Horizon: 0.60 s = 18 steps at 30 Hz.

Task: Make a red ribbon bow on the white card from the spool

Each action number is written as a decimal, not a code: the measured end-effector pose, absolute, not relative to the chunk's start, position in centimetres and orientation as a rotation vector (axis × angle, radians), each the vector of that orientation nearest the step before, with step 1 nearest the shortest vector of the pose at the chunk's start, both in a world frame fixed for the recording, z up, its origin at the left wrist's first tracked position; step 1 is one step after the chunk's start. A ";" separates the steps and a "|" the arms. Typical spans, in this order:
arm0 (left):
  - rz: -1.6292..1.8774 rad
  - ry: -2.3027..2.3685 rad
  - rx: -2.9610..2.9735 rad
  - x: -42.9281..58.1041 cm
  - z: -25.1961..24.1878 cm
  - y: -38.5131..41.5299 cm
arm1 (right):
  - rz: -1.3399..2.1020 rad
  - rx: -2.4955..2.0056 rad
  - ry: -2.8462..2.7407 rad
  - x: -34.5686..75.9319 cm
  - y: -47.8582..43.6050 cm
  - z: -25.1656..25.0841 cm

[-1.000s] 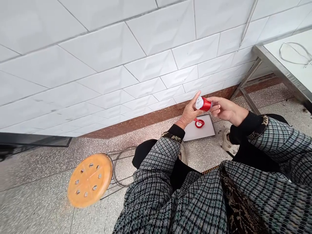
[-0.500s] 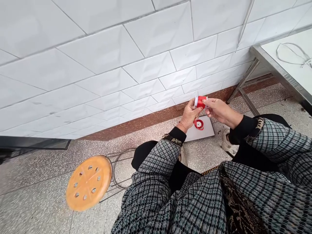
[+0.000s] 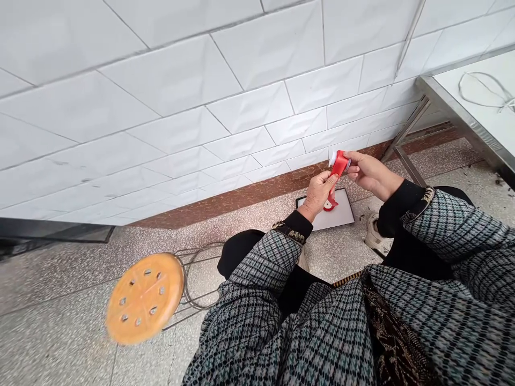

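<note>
My right hand (image 3: 369, 172) holds a spool with white ends (image 3: 332, 157), its fingers closed round the far side. Red ribbon (image 3: 338, 165) runs down from the spool, pinched in my left hand (image 3: 319, 193) between thumb and fingers. Below the left hand, a loose ribbon end hangs over a white board or shallow box (image 3: 341, 213) with a dark edge, lying on the floor. A small round white thing with a red edge (image 3: 329, 204) shows there, partly hidden by the ribbon.
To the left, an orange round stool (image 3: 145, 299) with metal legs lies tipped on the speckled floor. A metal-framed table (image 3: 450, 99) with a coil of pale cord (image 3: 483, 88) stands at the right. The white tiled wall (image 3: 181, 107) rises ahead.
The spool has moved slightly up and right with my right hand. My left hand now sits lower on the ribbon, and a stretch of ribbon shows between the two hands.
</note>
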State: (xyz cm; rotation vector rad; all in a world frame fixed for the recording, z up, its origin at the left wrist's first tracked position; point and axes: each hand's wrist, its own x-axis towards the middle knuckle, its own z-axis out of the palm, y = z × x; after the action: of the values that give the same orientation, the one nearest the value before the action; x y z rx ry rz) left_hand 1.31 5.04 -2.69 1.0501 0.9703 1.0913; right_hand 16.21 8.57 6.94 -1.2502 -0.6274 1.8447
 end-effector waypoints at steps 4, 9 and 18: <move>1.078 0.956 0.954 1.8 -2.9 4.9 | 1.917 -1.244 -0.342 16.0 8.4 7.5; 1.139 0.941 0.944 1.6 -3.3 5.3 | 2.040 -1.240 -0.276 16.3 8.4 7.7; 0.941 0.843 1.105 -1.1 -1.9 7.2 | 2.188 -1.314 -0.232 17.4 8.7 6.6</move>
State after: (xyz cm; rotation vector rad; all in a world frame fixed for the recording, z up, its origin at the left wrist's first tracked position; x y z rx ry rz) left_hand -1.10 7.19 -1.91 1.1046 0.8432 0.9408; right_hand 17.43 8.73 6.60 -1.3142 -0.2317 2.1883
